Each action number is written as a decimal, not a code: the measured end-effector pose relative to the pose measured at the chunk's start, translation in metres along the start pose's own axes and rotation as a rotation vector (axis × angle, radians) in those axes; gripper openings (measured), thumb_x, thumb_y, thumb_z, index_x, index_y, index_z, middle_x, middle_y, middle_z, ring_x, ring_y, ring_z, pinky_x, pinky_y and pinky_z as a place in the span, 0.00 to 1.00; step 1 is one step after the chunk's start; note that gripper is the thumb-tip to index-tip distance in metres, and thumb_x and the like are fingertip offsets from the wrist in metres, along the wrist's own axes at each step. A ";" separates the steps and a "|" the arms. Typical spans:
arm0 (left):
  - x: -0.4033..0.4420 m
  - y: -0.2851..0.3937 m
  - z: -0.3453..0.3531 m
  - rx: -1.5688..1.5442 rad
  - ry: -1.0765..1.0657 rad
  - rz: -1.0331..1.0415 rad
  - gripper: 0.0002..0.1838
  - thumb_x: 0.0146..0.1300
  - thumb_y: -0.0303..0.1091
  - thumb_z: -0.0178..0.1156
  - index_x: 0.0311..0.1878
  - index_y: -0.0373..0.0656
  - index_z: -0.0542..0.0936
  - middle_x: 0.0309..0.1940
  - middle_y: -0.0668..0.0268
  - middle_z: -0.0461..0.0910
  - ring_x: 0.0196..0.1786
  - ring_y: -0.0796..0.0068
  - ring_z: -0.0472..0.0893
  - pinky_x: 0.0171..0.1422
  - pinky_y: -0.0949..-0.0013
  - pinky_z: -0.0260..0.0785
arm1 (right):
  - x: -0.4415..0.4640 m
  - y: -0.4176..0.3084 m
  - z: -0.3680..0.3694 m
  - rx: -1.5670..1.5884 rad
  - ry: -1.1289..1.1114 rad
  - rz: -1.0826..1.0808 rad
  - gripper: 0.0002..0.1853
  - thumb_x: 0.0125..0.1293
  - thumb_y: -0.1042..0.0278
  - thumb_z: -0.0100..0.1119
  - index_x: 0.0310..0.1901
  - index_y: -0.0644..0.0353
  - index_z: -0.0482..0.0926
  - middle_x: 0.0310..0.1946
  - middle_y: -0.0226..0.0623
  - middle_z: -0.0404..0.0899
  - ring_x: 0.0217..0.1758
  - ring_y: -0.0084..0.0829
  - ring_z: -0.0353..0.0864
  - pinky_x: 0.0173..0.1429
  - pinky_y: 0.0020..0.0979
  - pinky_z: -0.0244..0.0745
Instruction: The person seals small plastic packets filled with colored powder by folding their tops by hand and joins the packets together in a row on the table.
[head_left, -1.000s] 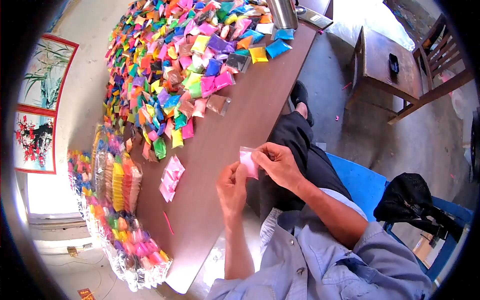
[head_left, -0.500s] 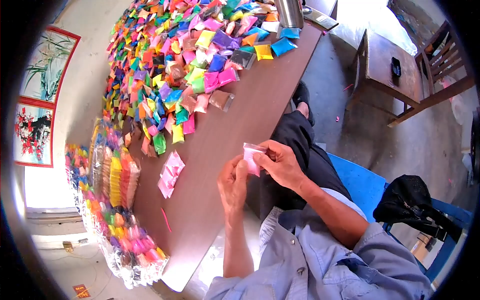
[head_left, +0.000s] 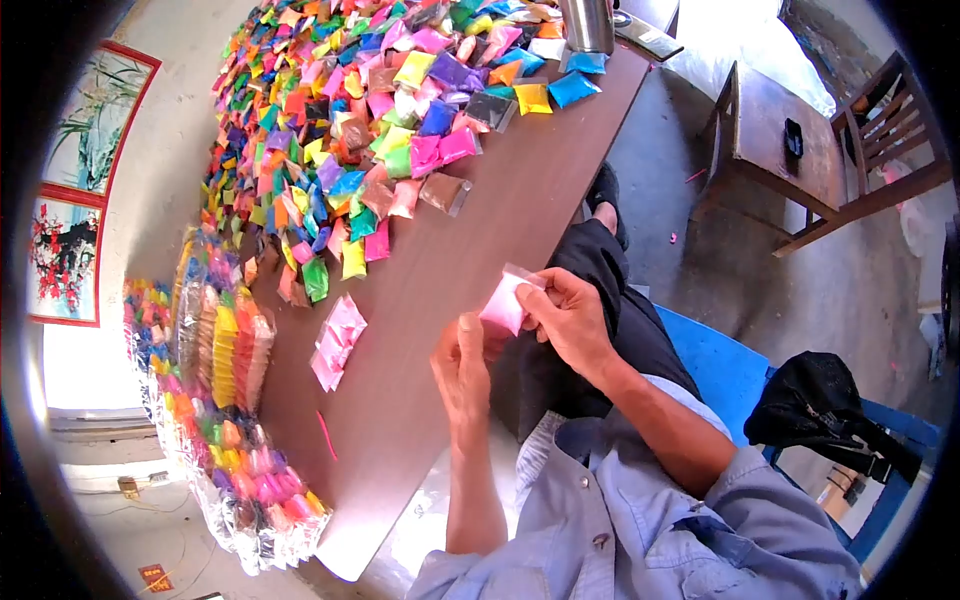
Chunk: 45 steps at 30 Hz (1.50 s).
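A small clear packet with pink filling [head_left: 503, 308] is pinched at its right side by my right hand [head_left: 572, 325], thumb on its face. My left hand [head_left: 462, 375] is closed at the packet's lower left corner, thumb pointing up; a bit of pink shows by its curled fingers, which are partly hidden. Both hands are above my lap, by the table's edge. To the left, a small stack of pink packets [head_left: 338, 342] lies on the brown table [head_left: 400, 350], with a thin pink strip [head_left: 327, 436] nearer me.
A big heap of colourful packets [head_left: 350, 150] covers the table's far part. Bundled packets in clear plastic [head_left: 225, 400] line the left edge. A metal cylinder [head_left: 588, 25] stands at the far corner. A wooden chair [head_left: 790, 150] and black bag [head_left: 815, 400] are at right.
The pink packet has been tilted and raised slightly by my right hand. My left hand's fingers have shifted to its lower corner. The view has moved a little.
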<state>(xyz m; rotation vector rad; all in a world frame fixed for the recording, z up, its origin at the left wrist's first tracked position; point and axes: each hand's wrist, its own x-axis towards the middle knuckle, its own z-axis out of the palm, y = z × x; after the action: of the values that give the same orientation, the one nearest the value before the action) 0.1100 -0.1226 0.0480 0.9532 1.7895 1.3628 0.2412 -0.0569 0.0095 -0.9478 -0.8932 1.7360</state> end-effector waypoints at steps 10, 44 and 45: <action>-0.003 0.007 0.018 0.066 -0.064 -0.090 0.16 0.74 0.40 0.64 0.37 0.34 0.85 0.27 0.68 0.84 0.32 0.81 0.80 0.37 0.73 0.72 | 0.002 0.003 -0.001 0.165 0.162 -0.087 0.10 0.77 0.64 0.64 0.50 0.62 0.82 0.37 0.26 0.85 0.35 0.12 0.81 0.30 0.16 0.69; -0.045 -0.092 -0.299 1.227 0.732 0.159 0.12 0.64 0.37 0.70 0.45 0.40 0.87 0.39 0.55 0.85 0.40 0.55 0.83 0.44 0.53 0.76 | 0.026 -0.009 0.012 -0.766 -0.112 -0.372 0.14 0.68 0.69 0.68 0.52 0.66 0.82 0.33 0.46 0.87 0.32 0.33 0.88 0.39 0.33 0.82; -0.047 -0.092 -0.299 1.205 0.751 0.105 0.12 0.64 0.38 0.70 0.45 0.40 0.87 0.38 0.54 0.85 0.39 0.54 0.83 0.44 0.52 0.75 | 0.027 -0.007 0.013 -0.748 -0.071 -0.402 0.16 0.67 0.68 0.69 0.53 0.65 0.81 0.36 0.46 0.86 0.34 0.36 0.87 0.41 0.33 0.82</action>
<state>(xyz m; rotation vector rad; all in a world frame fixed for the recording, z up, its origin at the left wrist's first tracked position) -0.1360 -0.3211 0.0271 1.1601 3.3119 0.5787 0.2251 -0.0312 0.0162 -1.0723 -1.7105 1.0935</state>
